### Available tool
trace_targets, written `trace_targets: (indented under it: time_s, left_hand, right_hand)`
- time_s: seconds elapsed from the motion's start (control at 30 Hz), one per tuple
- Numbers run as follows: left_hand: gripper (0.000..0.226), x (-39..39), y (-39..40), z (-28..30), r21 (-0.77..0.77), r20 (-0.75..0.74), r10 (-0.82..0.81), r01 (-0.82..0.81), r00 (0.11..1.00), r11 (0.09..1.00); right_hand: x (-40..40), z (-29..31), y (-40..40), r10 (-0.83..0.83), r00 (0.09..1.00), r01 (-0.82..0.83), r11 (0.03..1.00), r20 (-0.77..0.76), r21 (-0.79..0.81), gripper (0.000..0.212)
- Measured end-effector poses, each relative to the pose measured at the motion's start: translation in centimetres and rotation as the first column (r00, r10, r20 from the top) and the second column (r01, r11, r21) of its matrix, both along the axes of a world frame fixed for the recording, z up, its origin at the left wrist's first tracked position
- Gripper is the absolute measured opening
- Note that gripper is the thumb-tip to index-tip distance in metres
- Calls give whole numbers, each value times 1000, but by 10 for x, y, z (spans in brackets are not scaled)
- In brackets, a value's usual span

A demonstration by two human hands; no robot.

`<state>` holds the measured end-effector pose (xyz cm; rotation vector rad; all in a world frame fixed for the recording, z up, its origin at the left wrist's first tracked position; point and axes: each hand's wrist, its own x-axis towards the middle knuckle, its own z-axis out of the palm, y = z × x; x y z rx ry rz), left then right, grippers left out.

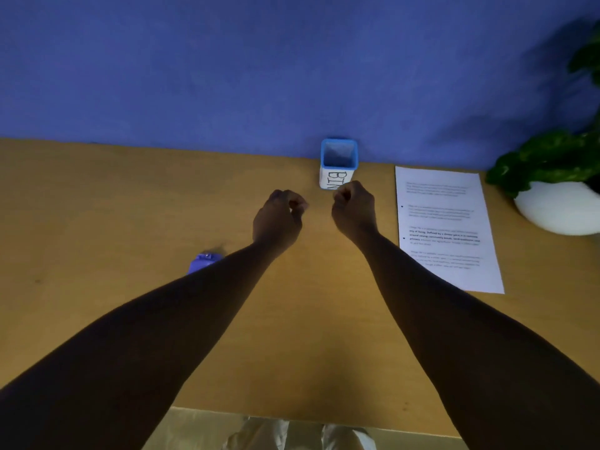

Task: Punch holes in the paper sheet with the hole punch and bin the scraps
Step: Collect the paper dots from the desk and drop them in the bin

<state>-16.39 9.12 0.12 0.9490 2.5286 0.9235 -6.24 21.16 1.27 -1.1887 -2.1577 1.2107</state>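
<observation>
Here both hands hover over the bench (97, 196) — left hand (278, 219) and right hand (354, 211) loosely curled, whether pinching scraps I cannot tell. Bin (338, 162) at twelve o'clock, paper sheet (446, 228) at two, hole punch (203, 262) at nine — half hidden.

Head view, downward over desk (97, 319)

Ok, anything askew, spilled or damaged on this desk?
Nothing stands out. The paper lies flat beside the upright bin; the punch is half hidden behind the left arm. No scraps visible.
</observation>
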Motion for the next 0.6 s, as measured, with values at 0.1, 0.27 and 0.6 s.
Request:
trace_targets:
  time_s: [0.1, 0.27, 0.6]
  left_hand:
    - [12, -13, 37, 12, 41, 9, -21, 21, 1000, 999]
    - [16, -39, 91, 26, 38, 26, -31, 30, 999, 999]
    - [20, -65, 135, 31, -110, -20, -95, 92, 995, 990]
  right_hand:
    - [-17, 13, 26, -49, 998, 52, 996, -38, 70, 4]
    - [-43, 26, 66, -90, 995, 95, 985, -43, 143, 8]
    - [-62, 17, 103, 43, 968, -101, 969, 249, 227, 18]
